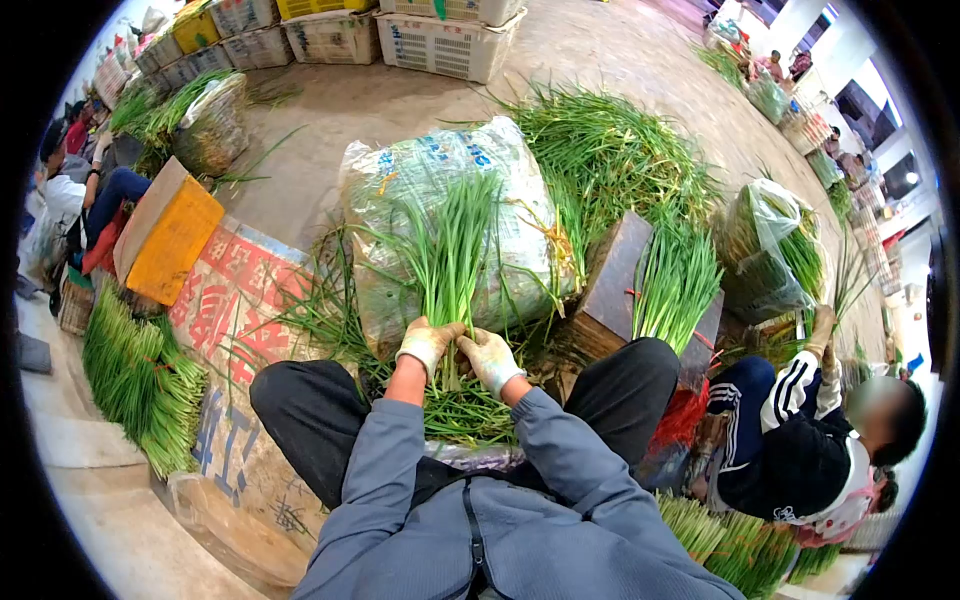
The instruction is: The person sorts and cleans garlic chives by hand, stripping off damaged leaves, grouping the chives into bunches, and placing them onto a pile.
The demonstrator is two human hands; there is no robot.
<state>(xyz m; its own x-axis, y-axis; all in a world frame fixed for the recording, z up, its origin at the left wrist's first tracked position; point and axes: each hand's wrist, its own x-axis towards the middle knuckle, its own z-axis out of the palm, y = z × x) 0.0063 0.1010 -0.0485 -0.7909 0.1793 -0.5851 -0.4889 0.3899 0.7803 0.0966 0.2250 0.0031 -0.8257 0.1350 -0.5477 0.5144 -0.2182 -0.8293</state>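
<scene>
Both hands wear pale work gloves. My left hand (430, 343) and my right hand (489, 360) are side by side between my knees, closed round the lower part of an upright bunch of long green stalks (460, 245). Behind the bunch, a large stuffed plastic sack (375, 190) leans with blue print on it. Loose stalks (465, 418) lie below my hands, over my lap. Right of the sack, a tied bundle (665, 295) rests on a dark box (605, 285).
A big heap of stalks (610, 150) lies beyond the box. At the right a co-worker (790, 430) sits near a filled bag (765, 255). On the left are an orange block (178, 245), printed cardboard (235, 300) and stacked bundles (140, 380). Crates (450, 48) stand at the back.
</scene>
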